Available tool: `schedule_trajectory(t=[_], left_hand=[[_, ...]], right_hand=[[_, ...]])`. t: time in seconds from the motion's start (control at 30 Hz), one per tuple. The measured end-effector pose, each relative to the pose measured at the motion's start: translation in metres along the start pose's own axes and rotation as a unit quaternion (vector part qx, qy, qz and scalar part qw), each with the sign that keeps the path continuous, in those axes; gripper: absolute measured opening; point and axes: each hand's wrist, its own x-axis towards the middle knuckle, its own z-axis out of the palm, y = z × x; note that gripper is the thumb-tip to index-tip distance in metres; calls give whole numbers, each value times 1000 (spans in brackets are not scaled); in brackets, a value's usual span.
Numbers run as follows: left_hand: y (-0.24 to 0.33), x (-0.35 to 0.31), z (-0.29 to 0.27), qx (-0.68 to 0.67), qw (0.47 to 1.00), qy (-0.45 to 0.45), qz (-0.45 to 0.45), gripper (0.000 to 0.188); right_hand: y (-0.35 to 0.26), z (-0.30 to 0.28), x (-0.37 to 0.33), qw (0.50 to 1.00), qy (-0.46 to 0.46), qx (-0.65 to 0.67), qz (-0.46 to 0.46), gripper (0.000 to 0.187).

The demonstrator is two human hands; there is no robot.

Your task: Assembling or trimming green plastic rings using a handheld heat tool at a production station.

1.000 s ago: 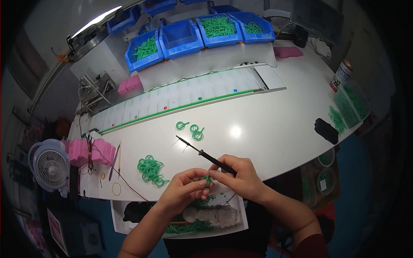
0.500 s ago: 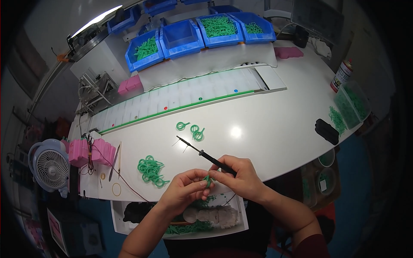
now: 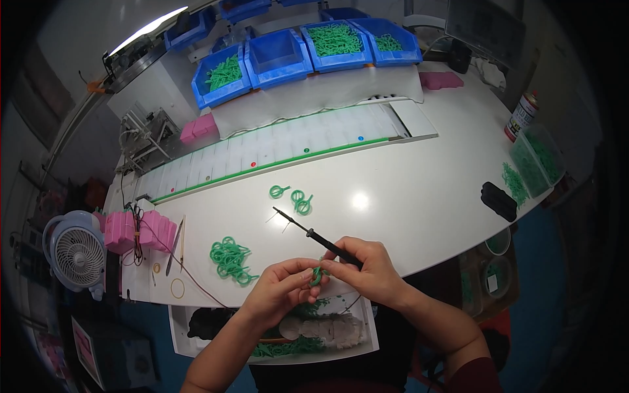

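Observation:
My left hand [image 3: 283, 287] is closed, pinching a small green ring-shaped plastic piece [image 3: 316, 278] just above the near table edge. In my right hand [image 3: 368, 270] lies a black pen-shaped hot tool [image 3: 321, 240], its long tip slanting up and left with two thin wires sticking out. The right thumb and fingertips also meet the green piece, partly hiding it. Left of my hands, a pile of green rings with short stems [image 3: 229, 260] rests on the table. Beyond the tool's tip lie three similar rings [image 3: 301, 202].
An open white drawer [image 3: 372, 334] with green scraps sits below my hands. A conveyor [image 3: 262, 147] with a green edge crosses the table, with blue bins [image 3: 278, 62] behind. Pink blocks [image 3: 120, 232] and a fan [image 3: 75, 252] stand left; a black case [image 3: 498, 201] lies right.
The tool's tip has shifted very slightly to the right, and the green piece has turned a little between my fingers. Both hands otherwise hold their places.

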Motion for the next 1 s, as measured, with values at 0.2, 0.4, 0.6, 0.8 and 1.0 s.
schedule_trajectory(t=[0.2,0.4,0.6,0.8,1.0], left_hand=[[-2,0,-2,10,1000,2,18,27],[8,0,-10,-20,987,110,115,23],[-1,2,-11,-69,974,135,171,20],[1,3,-10,-64,974,137,166,20],[-2,3,-16,-58,977,116,168,20]], right_hand=[[0,0,0,1000,-4,11,-1,21],[-5,-15,-11,995,73,-58,-22,16],[12,-13,-25,948,115,-233,-184,10],[17,-13,-24,938,107,-262,-201,11],[22,-13,-23,934,106,-260,-219,12]])
